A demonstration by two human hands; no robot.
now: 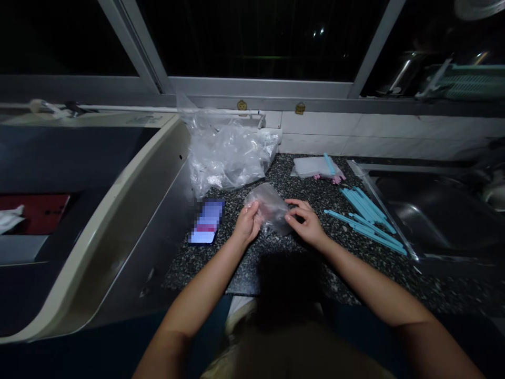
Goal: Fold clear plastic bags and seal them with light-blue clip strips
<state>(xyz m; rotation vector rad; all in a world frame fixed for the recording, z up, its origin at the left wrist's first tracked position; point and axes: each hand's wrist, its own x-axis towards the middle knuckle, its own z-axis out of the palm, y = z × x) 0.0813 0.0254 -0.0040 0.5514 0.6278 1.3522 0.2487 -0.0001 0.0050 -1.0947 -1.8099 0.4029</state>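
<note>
One bag (272,204) in fingers (251,210), phone screen (207,220) pixelated

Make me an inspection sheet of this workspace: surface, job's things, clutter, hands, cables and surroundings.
Surface: dark speckled countertop
Job's things: translucent plastic bag, between both hands
Clutter: lit phone, crumpled clear plastic, light-blue strips, flat stack of plastic with another strip lying on it
Hands: left hand pinches the bag; right hand at its right edge, grip unclear
Cables: nothing seen
Surroundings: sink right, dark window behind, cream-edged appliance left
</note>
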